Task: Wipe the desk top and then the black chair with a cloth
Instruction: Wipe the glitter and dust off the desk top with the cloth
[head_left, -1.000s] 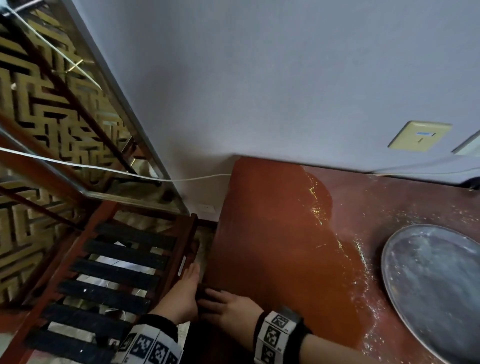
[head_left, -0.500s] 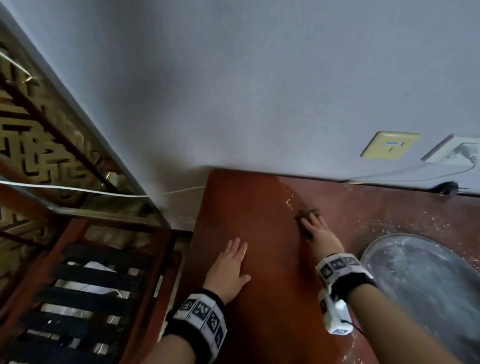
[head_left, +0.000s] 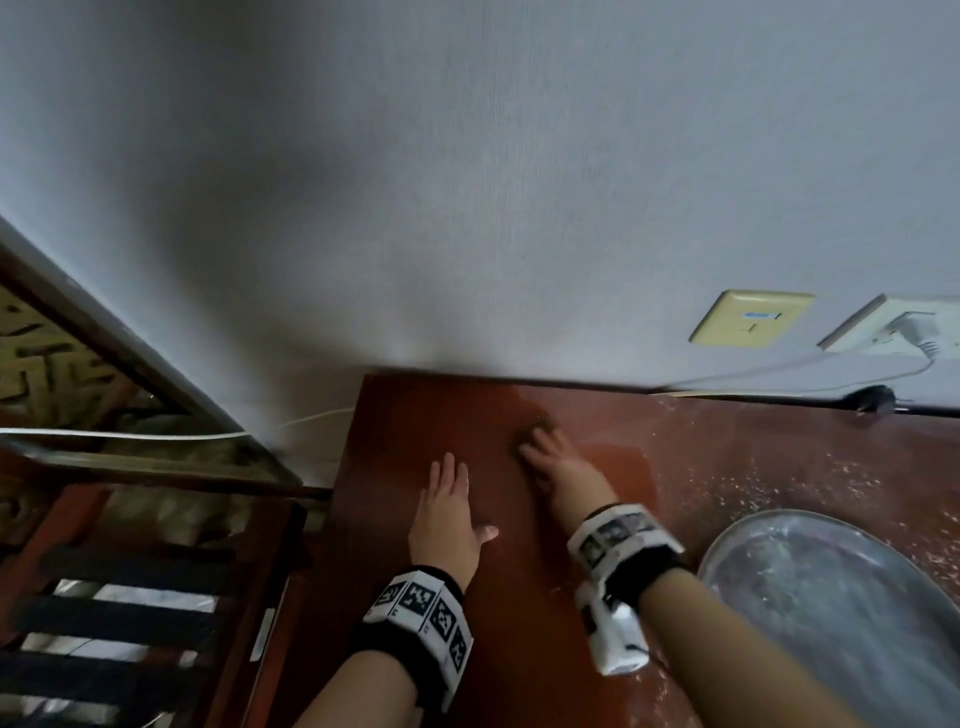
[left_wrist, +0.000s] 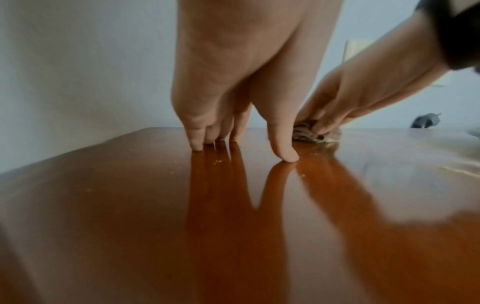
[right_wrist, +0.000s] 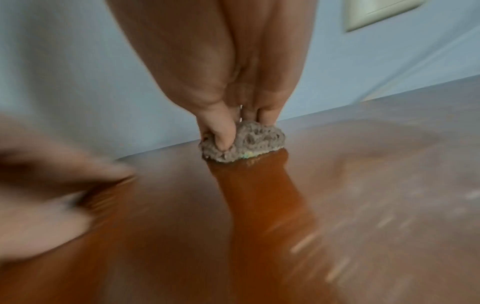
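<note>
Your desk top is a glossy reddish-brown slab, its far edge butted against the wall. The left stretch gleams clean and throws back reflections; the right stretch is dull with pale dust and crumbs. Your left hand lies flat on the clean part, fingers straight, tips touching the wood. Just to its right, your right hand presses a small wadded grey cloth down on the surface near the back edge, thumb and fingers curled round it. A big round metal tray sits on the dusty side, near your right forearm.
</note>
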